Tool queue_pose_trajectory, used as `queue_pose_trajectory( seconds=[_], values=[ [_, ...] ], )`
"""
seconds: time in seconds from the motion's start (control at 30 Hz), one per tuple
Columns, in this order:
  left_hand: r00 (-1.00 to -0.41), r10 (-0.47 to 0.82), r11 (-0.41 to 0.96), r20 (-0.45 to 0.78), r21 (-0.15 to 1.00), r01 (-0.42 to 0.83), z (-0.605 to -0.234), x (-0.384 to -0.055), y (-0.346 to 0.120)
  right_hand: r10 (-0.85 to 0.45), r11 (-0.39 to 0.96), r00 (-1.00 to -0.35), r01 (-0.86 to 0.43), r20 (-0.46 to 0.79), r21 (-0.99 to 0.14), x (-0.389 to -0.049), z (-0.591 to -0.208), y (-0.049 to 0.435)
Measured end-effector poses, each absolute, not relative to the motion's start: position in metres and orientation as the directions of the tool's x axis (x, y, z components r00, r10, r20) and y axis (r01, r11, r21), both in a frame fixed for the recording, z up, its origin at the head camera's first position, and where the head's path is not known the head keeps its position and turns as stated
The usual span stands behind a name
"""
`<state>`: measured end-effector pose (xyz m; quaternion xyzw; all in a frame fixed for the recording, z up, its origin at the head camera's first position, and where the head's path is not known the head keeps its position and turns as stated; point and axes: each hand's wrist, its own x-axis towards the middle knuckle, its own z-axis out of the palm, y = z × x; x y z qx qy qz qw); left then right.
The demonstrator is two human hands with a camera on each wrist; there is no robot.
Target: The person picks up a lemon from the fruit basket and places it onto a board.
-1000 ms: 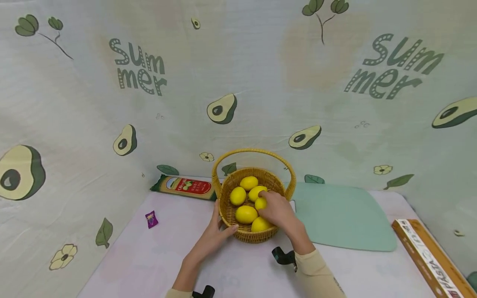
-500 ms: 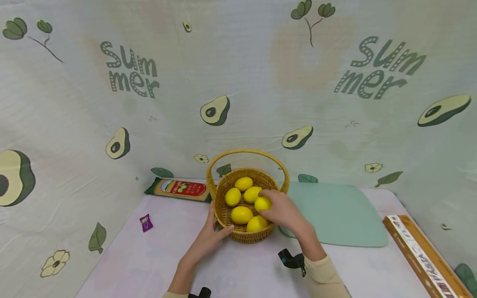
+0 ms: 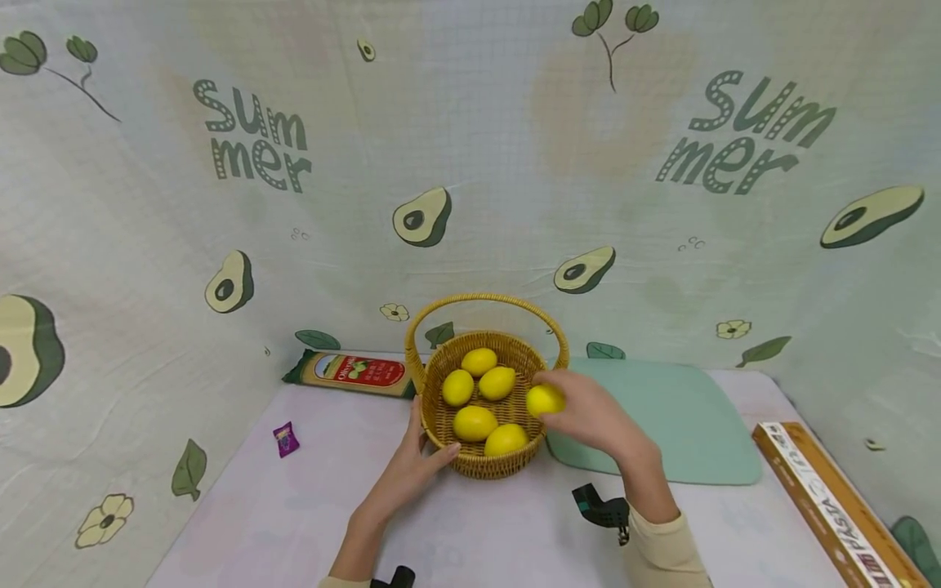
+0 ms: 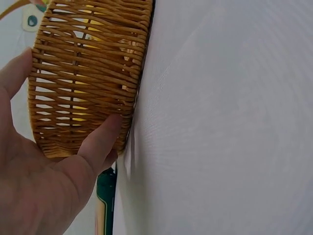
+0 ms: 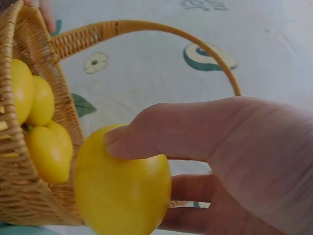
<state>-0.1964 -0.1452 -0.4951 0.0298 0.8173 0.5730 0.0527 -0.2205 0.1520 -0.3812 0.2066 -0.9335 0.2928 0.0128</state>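
While the desk (image 3: 478,531) carries a green mat (image 3: 662,425) near its back right corner, a wicker basket (image 3: 488,468) stands beside it, the left hand (image 3: 416,469) touching its left wall, thumb and fingers spread. The right hand (image 3: 594,410) pinches 1 lemon (image 3: 544,400) near the right rim; 5 other lemons (image 3: 474,424) lie inside.

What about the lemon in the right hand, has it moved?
Yes. Judged against the wicker basket, the lemon has moved right, toward the basket's right rim.
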Motion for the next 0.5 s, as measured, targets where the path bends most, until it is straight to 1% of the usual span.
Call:
queue_pose_trajectory(
  seconds=[0.13, 0.33, 0.5],
  values=[
    [-0.993, 0.109, 0.345, -0.05, 0.939, -0.01, -0.493, -0.196, -0.144, -0.399, 0.729, -0.909, -0.396, 0.124, -0.558, -0.22, -0.376, 0.167],
    [-0.992, 0.116, 0.339, -0.05, 0.941, -0.007, -0.491, -0.196, -0.144, -0.407, 0.703, -0.913, -0.331, 0.025, -0.629, -0.219, -0.375, 0.192],
    [-0.991, 0.121, 0.335, -0.052, 0.942, -0.009, -0.489, -0.195, -0.144, -0.356, 0.752, -0.934, -0.259, -0.042, -0.607, -0.224, -0.38, 0.207]
  ],
)
